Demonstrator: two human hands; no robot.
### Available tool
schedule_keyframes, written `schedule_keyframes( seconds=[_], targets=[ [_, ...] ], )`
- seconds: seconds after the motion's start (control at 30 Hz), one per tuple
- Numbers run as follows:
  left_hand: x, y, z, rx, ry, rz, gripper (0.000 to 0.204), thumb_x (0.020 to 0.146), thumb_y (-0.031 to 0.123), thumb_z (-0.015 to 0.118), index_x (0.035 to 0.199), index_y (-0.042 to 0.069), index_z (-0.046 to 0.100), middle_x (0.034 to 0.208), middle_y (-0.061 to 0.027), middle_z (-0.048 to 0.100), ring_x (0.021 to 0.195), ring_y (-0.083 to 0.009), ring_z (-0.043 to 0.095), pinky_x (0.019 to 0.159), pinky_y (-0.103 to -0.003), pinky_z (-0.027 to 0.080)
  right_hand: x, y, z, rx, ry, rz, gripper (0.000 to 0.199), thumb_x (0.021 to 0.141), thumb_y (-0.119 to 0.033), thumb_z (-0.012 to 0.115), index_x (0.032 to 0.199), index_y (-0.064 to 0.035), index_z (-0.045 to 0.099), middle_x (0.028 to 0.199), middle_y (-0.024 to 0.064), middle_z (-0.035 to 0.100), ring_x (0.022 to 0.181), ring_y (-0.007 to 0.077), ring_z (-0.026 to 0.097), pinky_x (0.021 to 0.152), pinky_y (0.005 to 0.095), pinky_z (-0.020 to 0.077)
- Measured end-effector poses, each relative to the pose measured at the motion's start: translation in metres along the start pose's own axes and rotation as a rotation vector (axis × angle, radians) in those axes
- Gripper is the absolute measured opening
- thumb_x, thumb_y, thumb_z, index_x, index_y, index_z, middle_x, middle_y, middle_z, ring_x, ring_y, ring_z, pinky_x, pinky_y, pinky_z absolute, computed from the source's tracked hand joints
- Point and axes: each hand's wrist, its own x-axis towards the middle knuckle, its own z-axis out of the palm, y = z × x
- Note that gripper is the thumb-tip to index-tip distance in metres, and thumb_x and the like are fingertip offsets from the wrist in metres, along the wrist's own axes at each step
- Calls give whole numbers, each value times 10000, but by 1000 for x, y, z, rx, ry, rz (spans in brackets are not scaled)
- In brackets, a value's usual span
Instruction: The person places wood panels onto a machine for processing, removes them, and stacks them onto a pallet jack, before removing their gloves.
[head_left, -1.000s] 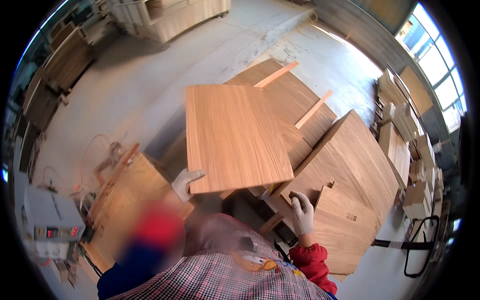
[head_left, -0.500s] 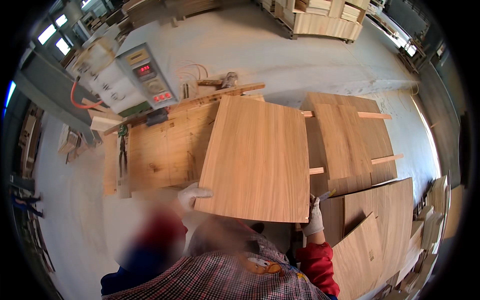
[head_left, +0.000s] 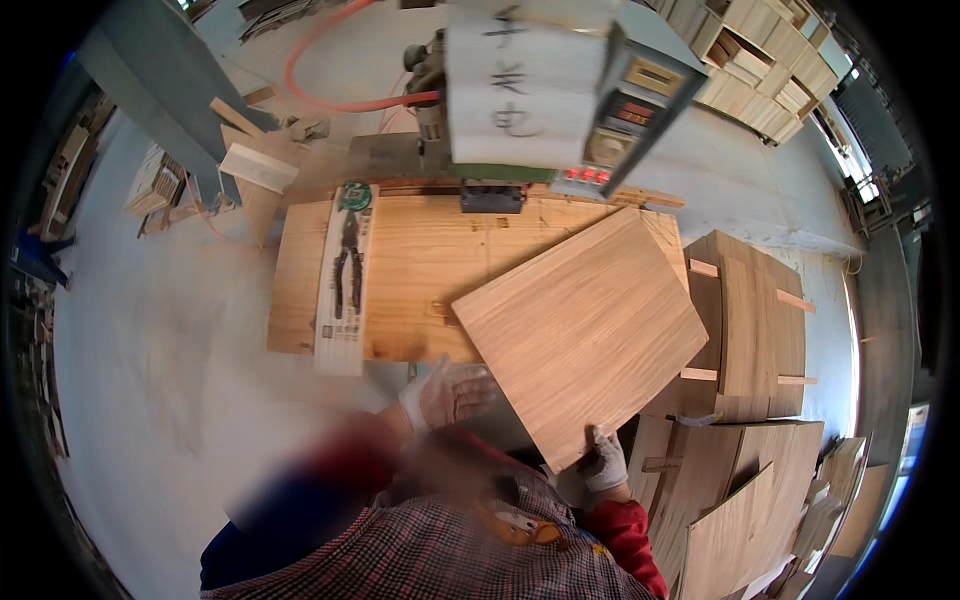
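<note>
A rectangular wood panel [head_left: 590, 330] lies tilted across the right part of the wooden workbench [head_left: 410, 280], its near corner jutting out over the front edge. My gloved right hand [head_left: 606, 462] grips that near corner, thumb on top and fingers underneath. Just left of the panel, my gloved left hand [head_left: 448, 393] is open, fingers stretched out, holding nothing and apart from the panel. Black-handled pliers [head_left: 347, 265] rest on a pale printed strip [head_left: 340, 348] at the bench's left, below a small green round item [head_left: 355, 197].
Behind the bench stands a white machine [head_left: 520, 100] with a grey control box [head_left: 635, 110], lit red, and an orange hose [head_left: 300, 80]. Stacked panels on battens [head_left: 750, 330] and leaning boards [head_left: 735, 520] fill the right. A grey column [head_left: 165, 90] rises back left.
The panel has turned and moved onto the bench. My left hand has let go of its edge, while my right keeps hold of a corner. The view has swung left.
</note>
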Motion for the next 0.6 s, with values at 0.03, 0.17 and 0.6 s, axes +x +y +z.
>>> schedule_keyframes(
  seconds=[0.03, 0.17, 0.6],
  targets=[
    [-9, -3, -13, -14, 65, -89, 663, 974, 557, 283, 1312, 11, 450, 1234, -167, 562, 1125, -313, 555, 1022, -437, 417, 8, 20, 8, -8, -19, 49, 383, 878, -131, 648, 1223, -71, 494, 1152, 65, 590, 1063, 231, 582, 925, 403, 487],
    [-40, -8, -12, 201, 15, -92, 536, 995, 403, 409, 1343, -3, 384, 1329, -175, 472, 1167, -275, 521, 1000, -387, 435, 23, 72, 77, -2, -102, 220, 345, 901, -158, 626, 1205, -71, 488, 1137, 102, 590, 1006, 282, 610, 836, 446, 536],
    [-62, -5, -60, 1101, 845, 689, 376, 805, 130, 679, 1135, 30, 529, 1044, -158, 586, 882, -262, 613, 767, -388, 507, 59, -57, 67, -1834, 107, -691, 502, 713, -231, 763, 1143, -36, 592, 1144, 183, 592, 1081, 340, 546, 930, 406, 447]
  ],
)
